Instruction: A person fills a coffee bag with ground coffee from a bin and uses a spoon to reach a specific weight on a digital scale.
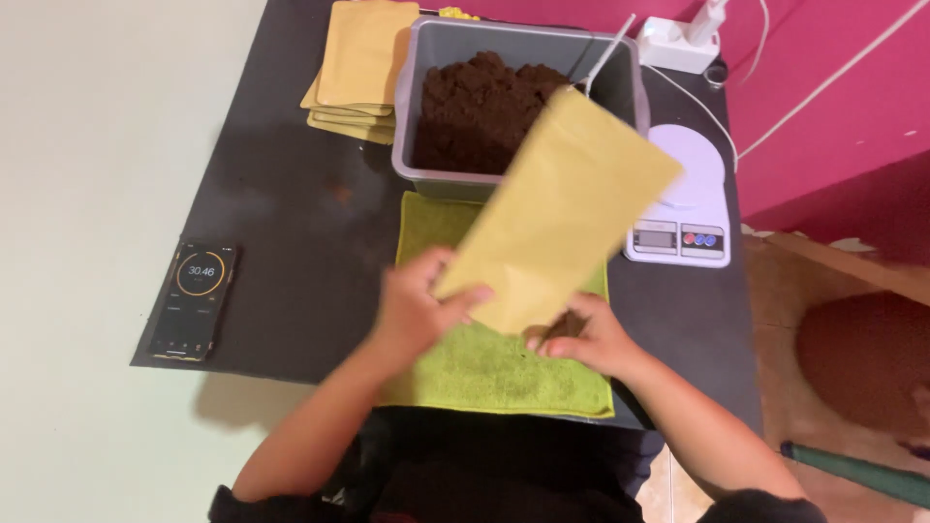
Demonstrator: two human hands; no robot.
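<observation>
Both hands grip a flat yellow-tan paper pouch [562, 208] above the green towelling cloth [484, 368]. Left hand [417, 310] fingers pinch its edge; right hand [581, 339] fingers curl at its bottom corner. A grey plastic tub of dark brown powder [484, 107] sits just behind the cloth.

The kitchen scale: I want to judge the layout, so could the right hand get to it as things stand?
Probably yes: the scale sits uncovered just beyond the right hand, though that hand is at the yellow pouch.

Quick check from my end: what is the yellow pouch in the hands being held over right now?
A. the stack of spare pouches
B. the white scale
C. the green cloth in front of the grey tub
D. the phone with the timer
C: the yellow pouch, held by the left hand and right hand, sits above the green cloth, just in front of the grey tub of brown material.
</observation>
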